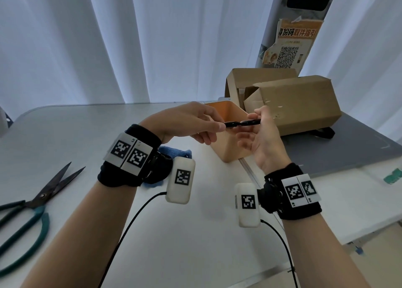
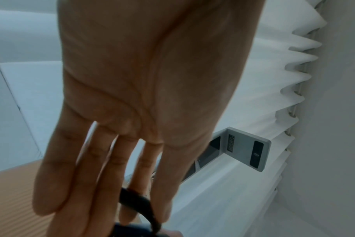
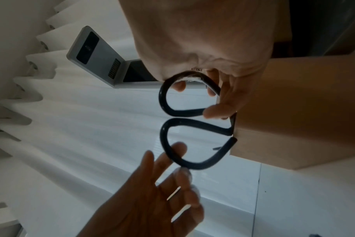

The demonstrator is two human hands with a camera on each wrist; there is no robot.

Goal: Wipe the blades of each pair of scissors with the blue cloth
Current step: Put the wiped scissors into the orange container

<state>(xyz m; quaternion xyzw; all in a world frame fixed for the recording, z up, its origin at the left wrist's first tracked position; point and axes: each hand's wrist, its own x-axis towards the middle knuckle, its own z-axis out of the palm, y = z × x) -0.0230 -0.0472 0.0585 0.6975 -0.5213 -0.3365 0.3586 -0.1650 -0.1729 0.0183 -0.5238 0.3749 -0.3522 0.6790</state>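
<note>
Head view: looks forward and down from above my forearms onto the white table (image 1: 185,233), curtain behind. Left wrist view: very close under my palm, facing along the fingers. Right wrist view: same closeness, rolled sideways. All three share the dark-handled scissors (image 1: 242,123) (image 2: 140,206) (image 3: 192,128).

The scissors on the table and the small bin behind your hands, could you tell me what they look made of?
Scissors: dark, dull metal blades, apparently steel, with teal loop handles that look plastic-coated. Bin: looks like matte tan plastic with fine ribbing, though that is uncertain.
</note>
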